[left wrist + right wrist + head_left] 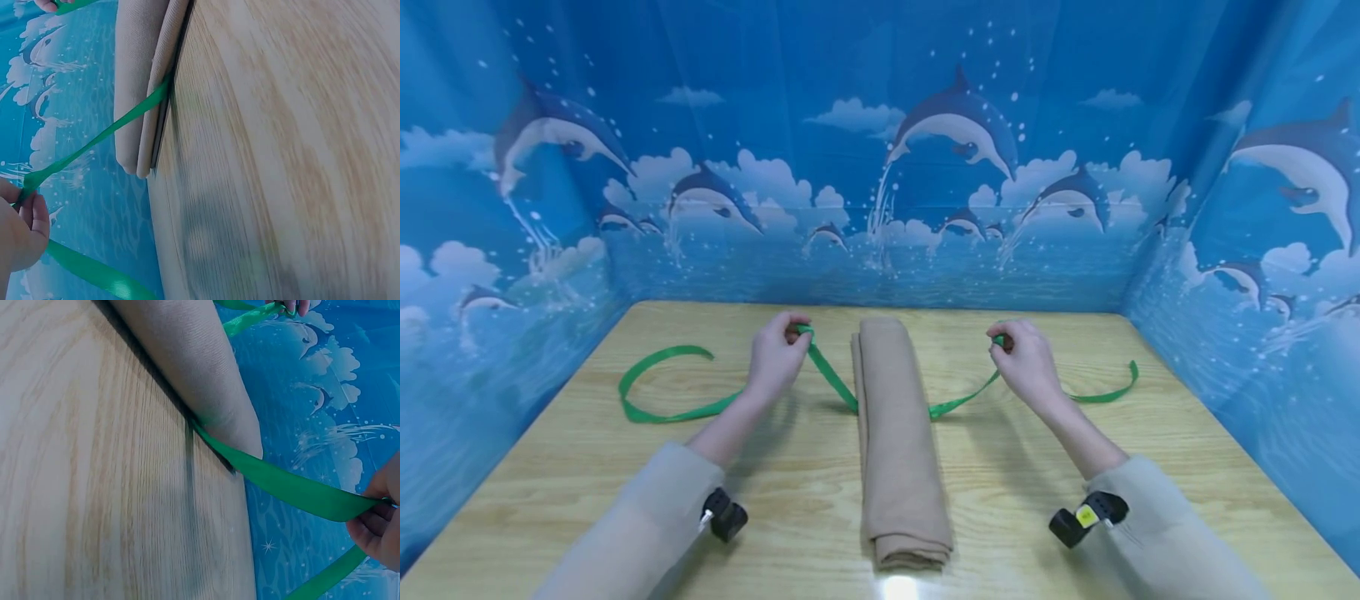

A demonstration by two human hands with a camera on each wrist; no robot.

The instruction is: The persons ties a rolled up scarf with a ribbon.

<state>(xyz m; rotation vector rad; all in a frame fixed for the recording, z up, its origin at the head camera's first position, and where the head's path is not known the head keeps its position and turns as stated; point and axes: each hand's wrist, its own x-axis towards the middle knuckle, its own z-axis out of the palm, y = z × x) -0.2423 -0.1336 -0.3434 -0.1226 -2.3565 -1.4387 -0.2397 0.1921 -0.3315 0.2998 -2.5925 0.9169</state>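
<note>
A rolled or folded beige cloth lies lengthwise on the table, its folded layers showing at the near end. A green ribbon passes beneath it and comes out on both sides. To the left of the cloth, my left hand pinches the ribbon between thumb and fingers, raised above the tabletop. On the other side my right hand pinches the other stretch of ribbon, also lifted. Both stretches slope up from the cloth's sides to the fingers, as the left wrist view and right wrist view show. Under the cloth the ribbon is hidden.
The wooden table carries the ribbon's loose left tail, curled in a hook, and its shorter right tail. A blue dolphin-print curtain encloses the back and both sides. Small black cameras are strapped at both sleeves.
</note>
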